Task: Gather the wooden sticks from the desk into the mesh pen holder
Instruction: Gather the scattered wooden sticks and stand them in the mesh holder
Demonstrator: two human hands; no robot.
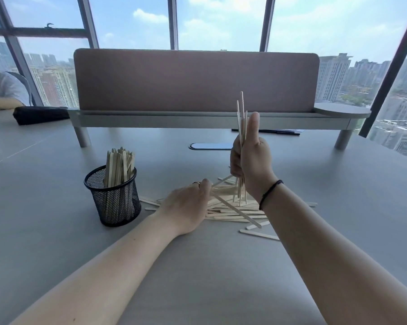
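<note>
A person's right hand (249, 158) curls its fingers around a small upright bundle of thin pale wooden sticks (242, 127), thumb raised along them, the bundle's lower ends hanging just above a loose pile of flat pale wooden sticks (233, 208) on the grey desk (197, 266). A thin black cord bracelet (269, 194) circles the right wrist. The left hand (187, 205) lies palm down on the near-left part of the pile, a ring on one finger, its fingertips pinching a single long wooden stick (235, 210) that slants toward the near right across the heap. To the left of the pile stands a black round mesh pen holder (113, 195), upright and already packed with standing wooden sticks (119, 165) that rise above its rim. Beyond the hands, a mauve fabric desk divider (195, 79) sits on a grey raised shelf (212, 118). A black pouch (39, 114) lies at far left, near another person's arm. Tall windows behind show city towers under a cloudy blue sky.
</note>
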